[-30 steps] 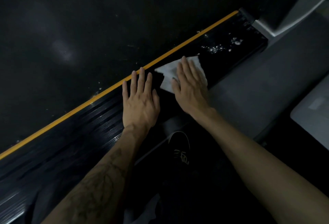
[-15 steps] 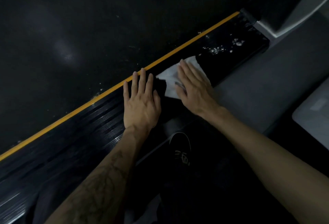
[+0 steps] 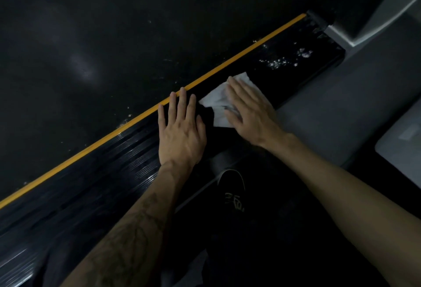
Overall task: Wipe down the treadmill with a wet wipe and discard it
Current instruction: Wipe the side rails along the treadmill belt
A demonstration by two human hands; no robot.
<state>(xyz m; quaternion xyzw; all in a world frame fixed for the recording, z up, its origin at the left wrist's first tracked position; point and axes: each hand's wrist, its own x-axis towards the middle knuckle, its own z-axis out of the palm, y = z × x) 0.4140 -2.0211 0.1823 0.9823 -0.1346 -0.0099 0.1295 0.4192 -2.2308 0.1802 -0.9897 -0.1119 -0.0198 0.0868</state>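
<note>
The treadmill's black ribbed side rail (image 3: 109, 172) runs diagonally across the view, edged by a yellow stripe (image 3: 239, 56), with the dark belt (image 3: 114, 47) beyond it. A white wet wipe (image 3: 216, 102) lies flat on the rail. My right hand (image 3: 248, 113) presses on the wipe with straight fingers and covers its right part. My left hand (image 3: 182, 129) rests flat on the rail just left of the wipe, fingertips reaching the yellow stripe.
White specks of dirt (image 3: 282, 61) dot the rail's far end near the grey upright base (image 3: 355, 33). Grey floor (image 3: 330, 113) lies right of the rail. A black shoe (image 3: 232, 188) stands beside the rail below my hands. A pale grey object (image 3: 403, 141) sits at the right edge.
My right hand has slid the wipe slightly along the rail and turned more to the left over it. My left hand has stayed in place.
</note>
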